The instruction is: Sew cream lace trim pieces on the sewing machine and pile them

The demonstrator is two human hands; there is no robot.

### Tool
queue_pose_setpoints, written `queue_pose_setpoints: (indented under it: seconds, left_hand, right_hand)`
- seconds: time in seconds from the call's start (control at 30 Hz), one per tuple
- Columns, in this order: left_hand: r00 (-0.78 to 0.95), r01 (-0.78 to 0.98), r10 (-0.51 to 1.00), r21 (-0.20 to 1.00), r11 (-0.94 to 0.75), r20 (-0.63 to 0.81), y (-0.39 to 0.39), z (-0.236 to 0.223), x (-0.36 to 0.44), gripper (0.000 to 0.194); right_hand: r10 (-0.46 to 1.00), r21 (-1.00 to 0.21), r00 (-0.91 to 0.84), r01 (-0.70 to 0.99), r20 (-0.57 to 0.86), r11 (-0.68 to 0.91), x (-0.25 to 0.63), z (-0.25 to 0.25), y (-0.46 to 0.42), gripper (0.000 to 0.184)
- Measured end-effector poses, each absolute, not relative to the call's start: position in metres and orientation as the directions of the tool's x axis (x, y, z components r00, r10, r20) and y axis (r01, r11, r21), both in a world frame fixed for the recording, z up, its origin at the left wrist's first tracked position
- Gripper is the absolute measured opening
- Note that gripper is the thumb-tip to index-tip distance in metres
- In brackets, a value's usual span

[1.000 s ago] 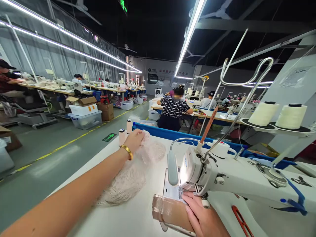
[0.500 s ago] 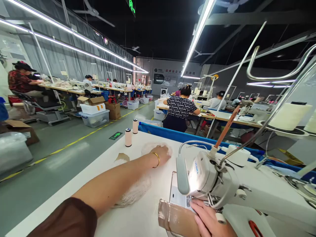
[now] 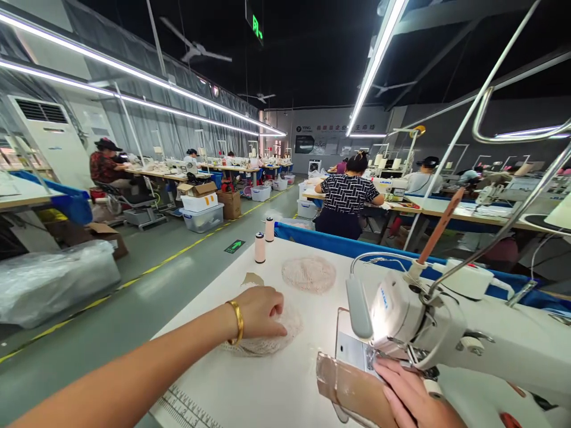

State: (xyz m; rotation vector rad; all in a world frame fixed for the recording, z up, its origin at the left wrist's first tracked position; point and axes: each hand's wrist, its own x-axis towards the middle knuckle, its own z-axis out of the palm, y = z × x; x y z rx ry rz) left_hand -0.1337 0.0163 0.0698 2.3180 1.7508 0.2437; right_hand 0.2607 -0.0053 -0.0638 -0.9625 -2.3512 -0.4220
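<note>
My left hand [image 3: 263, 312] is over a pale lace-like round piece [image 3: 267, 343] on the white tabletop. Its fingers are loosely curved, thumb apart from them, and I see nothing held. Farther back lies a second pale round piece [image 3: 308, 273], flat on the table. Beside the needle of a white sewing machine [image 3: 401, 309], my right hand [image 3: 413, 392] lies with stretched fingers on a shiny-edged brown strip [image 3: 352, 386]. The machine head partly hides those fingertips, and anything beneath them is hidden.
Two pale thread spools [image 3: 260, 248] stand at the table's far left corner, near a small brown scrap [image 3: 252, 279]. A ruler [image 3: 185, 410] lies at the near edge. Blue cloth [image 3: 312, 236] borders the far side. A co-worker [image 3: 345, 193] sits ahead.
My left hand has come back from the far round piece to the nearer one, uncovering the far piece. My right hand stays by the needle. The view has turned left.
</note>
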Motion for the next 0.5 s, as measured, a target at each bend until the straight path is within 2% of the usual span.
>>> queue_pose_setpoints:
  seconds: [0.17, 0.33, 0.43, 0.5]
  left_hand:
    - [0.271, 0.91, 0.962, 0.336, -0.243, -0.04, 0.0, 0.065, -0.138, 0.021]
    - [0.321, 0.866, 0.946, 0.389, -0.314, 0.05, -0.007, 0.074, -0.118, 0.025]
    - [0.417, 0.797, 0.907, 0.455, -0.398, 0.063, -0.023, 0.082, -0.084, 0.025]
    - [0.559, 0.656, 0.829, 0.607, -0.448, 0.008, -0.031, 0.086, -0.06, 0.023]
  right_hand:
    - [0.543, 0.028, -0.52, 0.739, 0.66, 0.673, 0.253, -0.061, -0.011, 0.037]
    - [0.589, -0.028, -0.529, 0.729, 0.61, 0.684, 0.25, -0.053, -0.014, 0.033]
    - [0.678, -0.162, -0.478, 0.738, 0.558, 0.655, 0.245, -0.045, -0.022, 0.032]
    - [0.738, -0.298, -0.42, 0.722, 0.528, 0.624, 0.24, -0.035, -0.03, 0.033]
